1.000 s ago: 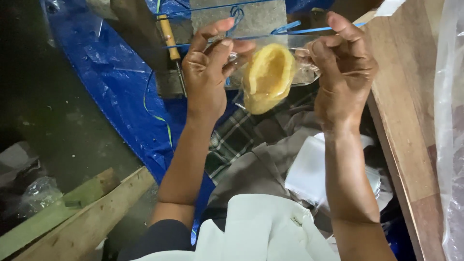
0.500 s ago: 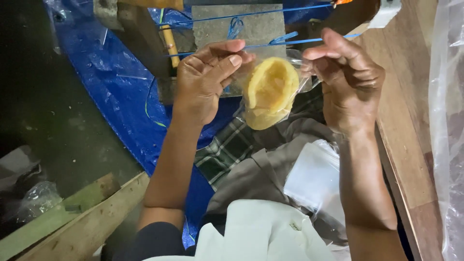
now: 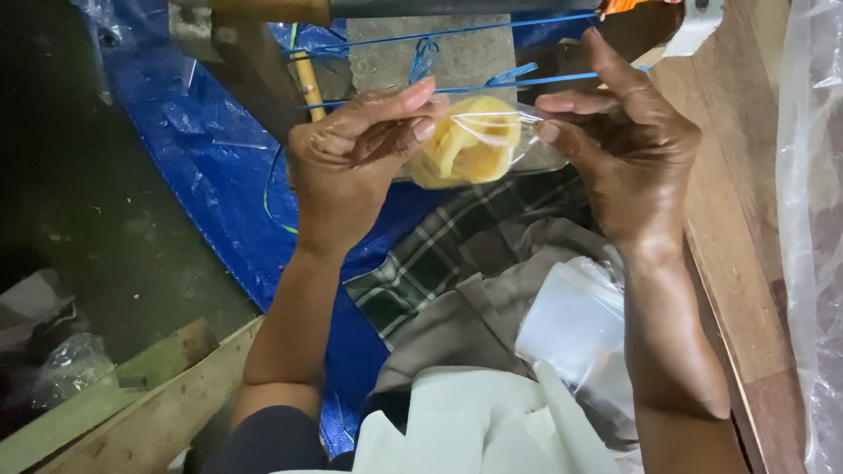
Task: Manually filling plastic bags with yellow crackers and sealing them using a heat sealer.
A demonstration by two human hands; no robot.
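Note:
A small clear plastic bag (image 3: 479,145) with a curled yellow cracker-like piece inside hangs between both hands at the top middle of the head view. My left hand (image 3: 351,167) pinches the bag's left top edge with thumb and fingers. Across from it, my right hand (image 3: 628,154) pinches the right top edge, other fingers spread upward. The bag's mouth is pulled taut between the two pinches.
A stack of clear empty plastic bags (image 3: 575,325) lies on my lap over checked cloth (image 3: 439,254). Blue tarp (image 3: 193,149) covers the floor at left. A wooden board (image 3: 738,263) runs along the right, with sheet plastic (image 3: 812,219) beyond. Blue strings (image 3: 457,35) stretch across the top.
The bag has shifted slightly left and been drawn tighter between the pinching fingers; the yellow piece now lies more sideways inside it. Both hands stay on the bag.

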